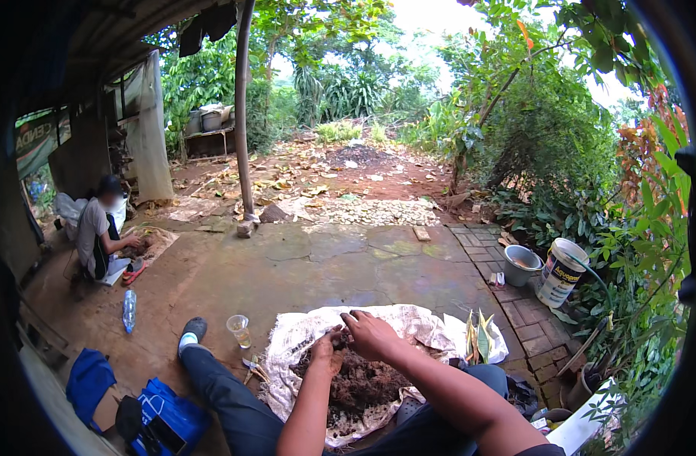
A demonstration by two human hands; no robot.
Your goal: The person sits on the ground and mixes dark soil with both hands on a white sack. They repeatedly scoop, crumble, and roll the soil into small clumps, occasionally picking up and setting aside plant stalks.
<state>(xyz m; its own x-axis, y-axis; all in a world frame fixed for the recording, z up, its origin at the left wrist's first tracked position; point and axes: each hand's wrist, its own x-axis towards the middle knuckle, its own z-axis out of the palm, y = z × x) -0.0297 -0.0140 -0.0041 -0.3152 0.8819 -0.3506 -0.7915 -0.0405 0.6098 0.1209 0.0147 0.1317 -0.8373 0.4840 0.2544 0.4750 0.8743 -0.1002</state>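
In front of me a white woven sack lies spread on the ground, bearing a heap of dark, fibrous soil. My left hand is cupped around a dark clump of soil above the heap's far left part. Bent over that clump from the right is my right hand; its fingertips come close to the left fingers, and their grip is partly hidden. Pale-edged snake plant leaves stand by a white bag at the sack's right side.
Left of the sack are a plastic cup, hand pruners, a plastic bottle and blue bags. A grey bucket and a white paint pail stand right. A person crouches far left. A post rises ahead.
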